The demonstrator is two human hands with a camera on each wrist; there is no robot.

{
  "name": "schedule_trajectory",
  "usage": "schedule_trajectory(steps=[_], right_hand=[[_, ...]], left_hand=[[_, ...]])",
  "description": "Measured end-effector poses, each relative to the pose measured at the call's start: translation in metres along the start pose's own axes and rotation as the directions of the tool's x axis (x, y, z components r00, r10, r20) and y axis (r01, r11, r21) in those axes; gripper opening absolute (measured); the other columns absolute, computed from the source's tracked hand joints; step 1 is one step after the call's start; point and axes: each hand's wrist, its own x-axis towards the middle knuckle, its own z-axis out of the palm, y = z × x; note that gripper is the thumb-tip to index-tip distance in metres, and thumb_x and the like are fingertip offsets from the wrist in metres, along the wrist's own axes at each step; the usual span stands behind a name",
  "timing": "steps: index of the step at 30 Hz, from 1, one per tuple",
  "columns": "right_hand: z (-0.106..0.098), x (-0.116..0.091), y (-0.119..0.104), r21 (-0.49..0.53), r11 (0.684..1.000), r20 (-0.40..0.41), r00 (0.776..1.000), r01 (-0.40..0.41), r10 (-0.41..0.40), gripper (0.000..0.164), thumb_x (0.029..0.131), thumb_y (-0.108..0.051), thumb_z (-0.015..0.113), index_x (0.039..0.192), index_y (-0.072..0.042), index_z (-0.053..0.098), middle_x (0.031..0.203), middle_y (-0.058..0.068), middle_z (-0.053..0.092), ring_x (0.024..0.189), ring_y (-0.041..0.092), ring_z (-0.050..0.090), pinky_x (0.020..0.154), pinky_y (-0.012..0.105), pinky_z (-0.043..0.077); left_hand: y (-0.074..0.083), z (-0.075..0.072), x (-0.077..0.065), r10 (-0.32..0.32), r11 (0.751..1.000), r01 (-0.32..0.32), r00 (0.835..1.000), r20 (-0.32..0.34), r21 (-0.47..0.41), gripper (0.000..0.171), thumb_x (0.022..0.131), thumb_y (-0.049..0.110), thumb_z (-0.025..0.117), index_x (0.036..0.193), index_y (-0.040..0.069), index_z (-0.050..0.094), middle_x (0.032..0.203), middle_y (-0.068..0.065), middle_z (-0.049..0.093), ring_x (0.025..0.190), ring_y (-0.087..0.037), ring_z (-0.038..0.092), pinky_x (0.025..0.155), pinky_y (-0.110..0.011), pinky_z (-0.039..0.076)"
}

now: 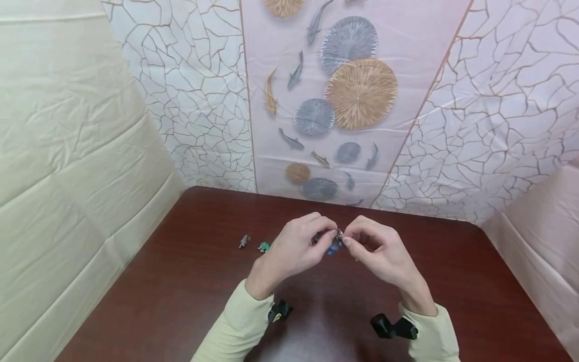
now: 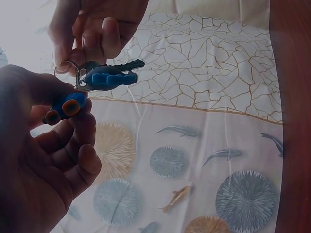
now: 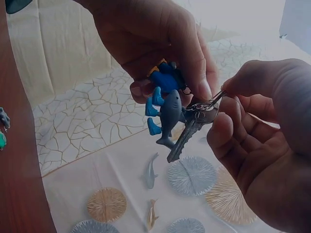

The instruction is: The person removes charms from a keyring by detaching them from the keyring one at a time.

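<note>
A metal key ring [image 1: 340, 234] is held between both hands above the table. My left hand [image 1: 296, 246] pinches it with thumb and forefinger, and a blue charm with orange feet [image 2: 69, 107] lies against the curled fingers. On the ring's other side, the thumb and forefinger of my right hand [image 1: 380, 249] pinch the wire, seen edge-on in the right wrist view. A key [image 3: 182, 142] hangs from the ring beside a grey shark charm [image 3: 170, 116] with bright blue shoes. The left fingertips partly hide where the blue charm attaches.
Two small charms, one grey [image 1: 244, 241] and one green [image 1: 264, 247], lie on the dark red-brown table [image 1: 190, 291] left of my hands. A patterned cloth [image 1: 280, 136] hangs behind the table, with pale cloth [image 1: 68, 166] along the left side.
</note>
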Motion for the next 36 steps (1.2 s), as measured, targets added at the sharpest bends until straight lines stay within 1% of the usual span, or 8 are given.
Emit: schedule_trajectory(steps=[5, 9, 15, 20, 24, 28, 31, 36], right_hand=[[-0.001, -0.003, 0.004, 0.006, 1.0, -0.022, 1.0, -0.003, 0.003, 0.027, 0.078, 0.02, 0.064, 0.09, -0.004, 0.064, 0.075, -0.002, 0.054, 0.055, 0.004, 0.05, 0.045, 0.018, 0.04], [-0.001, -0.005, 0.005, 0.026, 0.999, -0.036, 0.999, -0.022, 0.023, 0.023, 0.082, 0.016, 0.064, 0.09, -0.004, 0.063, 0.075, -0.002, 0.055, 0.054, 0.006, 0.052, 0.044, 0.019, 0.042], [-0.002, -0.003, 0.003, 0.016, 0.995, -0.074, 0.992, -0.097, 0.098, 0.013, 0.087, 0.008, 0.065, 0.088, -0.005, 0.064, 0.075, -0.001, 0.059, 0.052, 0.008, 0.056, 0.047, 0.023, 0.048], [-0.004, -0.001, 0.0, 0.024, 0.985, -0.096, 0.98, -0.17, 0.172, 0.015, 0.087, 0.007, 0.065, 0.089, -0.008, 0.065, 0.07, -0.002, 0.059, 0.051, 0.014, 0.055, 0.047, 0.026, 0.049], [-0.005, 0.001, 0.001, 0.039, 0.978, -0.123, 0.97, -0.204, 0.207, 0.011, 0.087, 0.007, 0.065, 0.089, -0.004, 0.065, 0.067, -0.001, 0.058, 0.05, 0.016, 0.053, 0.047, 0.026, 0.048], [-0.007, 0.0, 0.003, 0.063, 0.966, -0.137, 0.957, -0.249, 0.256, 0.003, 0.088, 0.004, 0.065, 0.089, 0.002, 0.063, 0.066, -0.003, 0.059, 0.05, 0.015, 0.054, 0.047, 0.026, 0.048], [-0.008, 0.0, 0.004, 0.079, 0.955, -0.132, 0.947, -0.284, 0.293, 0.003, 0.089, 0.003, 0.064, 0.09, 0.005, 0.062, 0.064, -0.003, 0.058, 0.049, 0.015, 0.053, 0.046, 0.026, 0.047], [-0.008, 0.0, 0.005, 0.074, 0.939, -0.114, 0.932, -0.337, 0.343, 0.004, 0.09, 0.002, 0.064, 0.09, -0.002, 0.063, 0.064, -0.001, 0.056, 0.047, 0.014, 0.049, 0.044, 0.027, 0.044]], left_hand=[[0.002, 0.001, 0.002, 0.004, 0.999, -0.004, 1.0, 0.004, 0.038, 0.01, 0.095, 0.016, 0.061, 0.097, 0.015, 0.07, 0.087, 0.007, 0.064, 0.074, -0.003, 0.054, 0.068, -0.015, 0.046], [0.003, 0.003, 0.002, 0.021, 0.996, -0.021, 1.0, -0.001, 0.086, 0.009, 0.094, 0.015, 0.062, 0.097, 0.015, 0.071, 0.086, 0.006, 0.064, 0.074, -0.004, 0.054, 0.067, -0.017, 0.046], [0.003, 0.003, 0.002, 0.043, 0.987, -0.042, 0.999, -0.002, 0.152, 0.009, 0.093, 0.013, 0.062, 0.095, 0.014, 0.071, 0.084, 0.006, 0.063, 0.074, -0.007, 0.055, 0.068, -0.019, 0.047], [0.001, 0.0, 0.001, 0.03, 0.991, -0.025, 0.999, -0.039, 0.129, 0.008, 0.092, 0.012, 0.063, 0.095, 0.013, 0.071, 0.087, 0.005, 0.065, 0.077, -0.01, 0.058, 0.07, -0.02, 0.048], [-0.003, -0.001, 0.0, 0.025, 0.992, -0.017, 0.998, -0.062, 0.122, 0.007, 0.092, 0.012, 0.063, 0.093, 0.013, 0.07, 0.086, 0.005, 0.065, 0.076, -0.012, 0.059, 0.069, -0.02, 0.048], [-0.007, -0.002, 0.0, 0.014, 0.992, -0.005, 0.997, -0.079, 0.125, 0.006, 0.092, 0.013, 0.064, 0.092, 0.014, 0.07, 0.085, 0.005, 0.065, 0.076, -0.01, 0.059, 0.07, -0.02, 0.048], [-0.009, -0.004, 0.0, -0.004, 0.993, 0.013, 0.997, -0.08, 0.12, 0.007, 0.092, 0.012, 0.064, 0.092, 0.014, 0.07, 0.086, 0.005, 0.065, 0.077, -0.009, 0.06, 0.071, -0.021, 0.049], [-0.014, -0.009, 0.0, -0.032, 0.994, 0.041, 0.996, -0.087, 0.103, 0.008, 0.092, 0.011, 0.063, 0.092, 0.012, 0.071, 0.087, 0.004, 0.066, 0.077, -0.011, 0.062, 0.071, -0.022, 0.05]])
